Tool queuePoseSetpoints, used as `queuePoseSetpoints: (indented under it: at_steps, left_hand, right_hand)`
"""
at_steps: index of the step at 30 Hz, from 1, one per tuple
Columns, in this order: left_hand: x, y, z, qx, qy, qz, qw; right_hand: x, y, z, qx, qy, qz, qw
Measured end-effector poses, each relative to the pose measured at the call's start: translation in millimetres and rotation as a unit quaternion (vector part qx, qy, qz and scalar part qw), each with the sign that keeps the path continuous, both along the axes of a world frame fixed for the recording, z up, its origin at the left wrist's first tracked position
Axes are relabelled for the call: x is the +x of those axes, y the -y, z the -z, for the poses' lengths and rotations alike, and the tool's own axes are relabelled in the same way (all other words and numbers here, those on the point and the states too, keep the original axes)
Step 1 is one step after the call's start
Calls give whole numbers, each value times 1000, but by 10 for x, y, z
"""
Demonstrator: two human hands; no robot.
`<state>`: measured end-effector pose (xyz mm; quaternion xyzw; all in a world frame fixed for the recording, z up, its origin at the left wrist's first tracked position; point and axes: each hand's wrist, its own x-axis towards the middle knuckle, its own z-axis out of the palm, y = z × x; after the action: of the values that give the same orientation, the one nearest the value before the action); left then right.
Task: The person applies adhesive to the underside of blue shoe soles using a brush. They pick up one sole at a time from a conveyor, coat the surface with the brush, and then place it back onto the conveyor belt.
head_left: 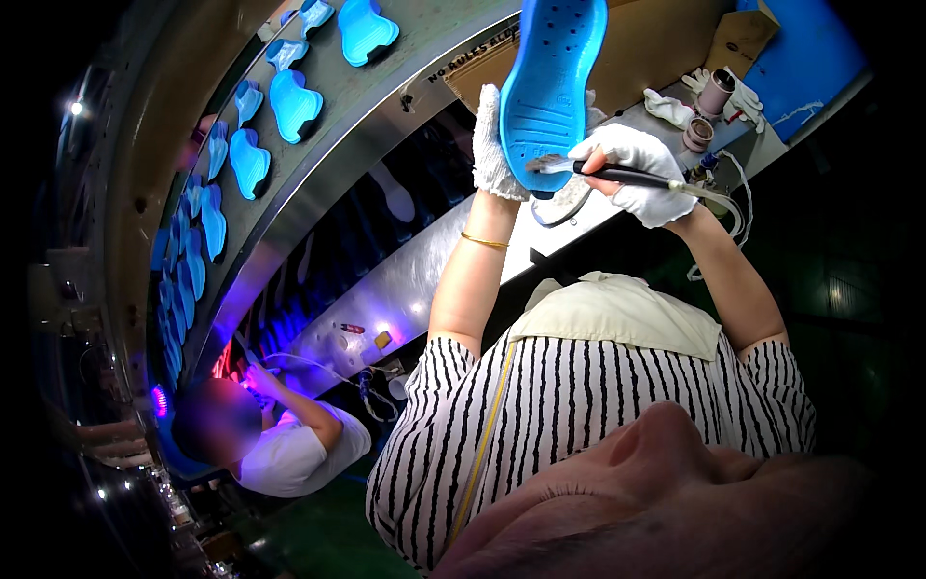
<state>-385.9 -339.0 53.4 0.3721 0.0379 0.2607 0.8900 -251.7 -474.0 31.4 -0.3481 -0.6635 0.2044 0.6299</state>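
Note:
A bright blue shoe sole (550,92) with small holes near its toe stands nearly upright before me, heel end down. My left hand (494,154), in a white knit glove, is wrapped round the sole's left edge; part of its fingers is hidden behind the sole. White-gloved, with bare fingertips showing, my right hand (641,179) grips a black-handled brush (622,175) with a pale tube at its rear end. The brush's bristles touch the sole's inner face near the heel.
A curved conveyor belt (333,92) carries several blue soles on the left. Below it, a co-worker (304,449) in a white top works under purple light. Cardboard (656,43), pinkish cylinders (716,94), loose white gloves (667,108) and a blue panel (805,58) lie beyond the bench.

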Motion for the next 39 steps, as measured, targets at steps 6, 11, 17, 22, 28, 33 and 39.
queuePoseSetpoints:
  at_steps: [6,11,17,22,28,33,39]
  left_hand:
    - [-54,-265,98,11,-132,-75,988]
    - [-36,-186,-55,31,-221,-38,974]
    - [-9,-153,-127,86,-304,-10,949]
    - [-52,-154,-178,117,-360,17,926]
    - [-63,-88,-230,99,-331,15,938]
    - [-65,-218,28,-17,-121,35,992]
    - [-14,-86,185,-84,-4,38,996]
  right_hand:
    - [15,-63,-3,-52,94,-54,993]
    - [201,-159,25,-143,108,-90,980]
    - [248,-165,-142,-140,84,-81,983]
    - [305,-132,-148,-212,183,-64,958]
    - [433,-35,-141,-137,115,-48,983]
    - [25,72,-75,-178,47,1,983]
    - [-8,108,-141,-215,-146,-80,962]
